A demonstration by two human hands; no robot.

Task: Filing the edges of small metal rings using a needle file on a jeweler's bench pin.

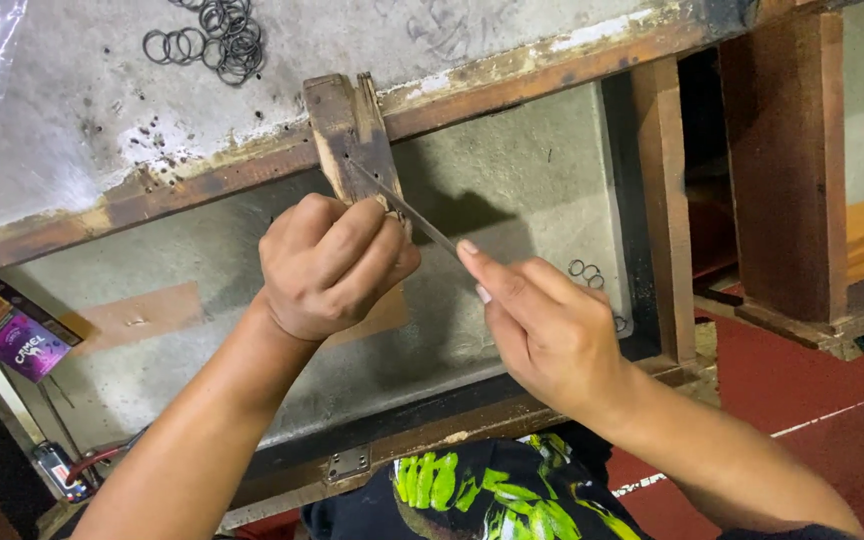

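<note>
My left hand [327, 265] is closed in a fist just below a worn wooden peg [350, 130] that juts from the bench edge; what it grips is hidden inside the fingers. My right hand [542, 320] pinches the near end of a thin flat metal file [407, 210]. The file slants up and left, its far end resting against the peg above my left fist.
A pile of small dark wire rings [217, 40] lies on the grey benchtop [72, 140]. Two more rings [587, 270] sit in the open drawer tray [522, 180] below. A purple small box [24, 342] lies at left. Wooden bench legs [787, 170] stand at right over a red floor [832, 420].
</note>
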